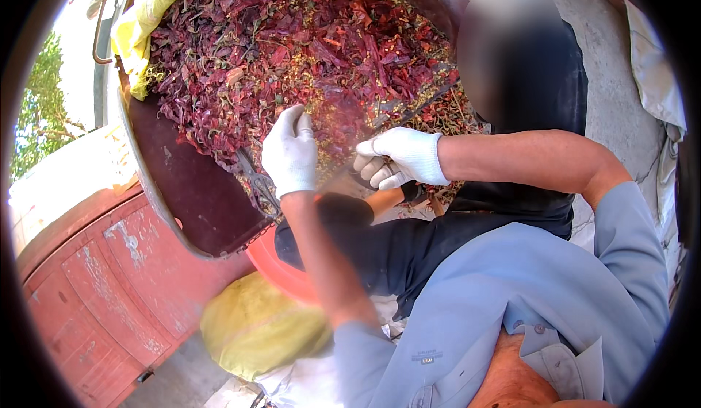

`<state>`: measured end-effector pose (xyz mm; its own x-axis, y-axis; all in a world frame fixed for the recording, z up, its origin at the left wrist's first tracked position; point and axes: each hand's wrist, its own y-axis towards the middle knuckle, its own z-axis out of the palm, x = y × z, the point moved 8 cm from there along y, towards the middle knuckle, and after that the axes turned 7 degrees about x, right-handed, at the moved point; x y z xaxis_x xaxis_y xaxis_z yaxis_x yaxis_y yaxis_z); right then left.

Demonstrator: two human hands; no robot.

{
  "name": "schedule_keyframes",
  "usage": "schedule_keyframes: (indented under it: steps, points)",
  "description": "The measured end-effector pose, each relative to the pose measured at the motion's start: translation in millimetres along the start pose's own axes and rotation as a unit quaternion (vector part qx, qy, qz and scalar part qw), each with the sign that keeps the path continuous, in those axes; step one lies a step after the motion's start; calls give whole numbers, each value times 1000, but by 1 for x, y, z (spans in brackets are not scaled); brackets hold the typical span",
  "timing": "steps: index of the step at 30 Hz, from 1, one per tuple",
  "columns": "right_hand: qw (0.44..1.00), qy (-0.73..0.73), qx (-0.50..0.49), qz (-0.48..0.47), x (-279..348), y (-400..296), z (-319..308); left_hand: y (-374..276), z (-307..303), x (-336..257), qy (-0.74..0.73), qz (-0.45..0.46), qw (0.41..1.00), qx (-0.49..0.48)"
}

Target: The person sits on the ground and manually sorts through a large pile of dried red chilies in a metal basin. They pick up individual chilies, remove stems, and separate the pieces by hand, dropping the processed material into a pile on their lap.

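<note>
Both my hands wear white knit gloves and hover over a heap of dried red chili peppers (285, 52), torn and mixed with pale seeds and stems. My left hand (290, 153) is raised at the heap's near edge, its fingers bent and partly hidden from me. To its right, my right hand (402, 156) has its fingers curled toward the palm. Whether either hand holds a pepper piece is unclear; the space between them is blurred. Beside my left wrist lies a pair of metal scissors (264, 192) at the heap's edge, its handles toward me.
The heap rests in a dark-red metal container (181, 189) with a raised rim. Yellow woven cloth (159, 14) drapes over its far left. A person in dark clothing (547, 90) sits close at right. An orange-red basin (285, 274), a yellow sack (263, 326) and a red wooden cabinet (109, 282) stand nearby.
</note>
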<state>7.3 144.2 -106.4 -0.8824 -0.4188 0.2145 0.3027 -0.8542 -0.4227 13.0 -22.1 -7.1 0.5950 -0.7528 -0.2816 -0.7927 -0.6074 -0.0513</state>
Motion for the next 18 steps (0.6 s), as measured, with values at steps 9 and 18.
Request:
schedule_keyframes:
  steps: [9,18]
  points:
    - [998,-12,-47,-32,12,-4,-2,-27,-3,24,60,-82,993,-66]
    - [992,6,-89,-94,29,1,-6,2,7,-44,-387,-33,921,31]
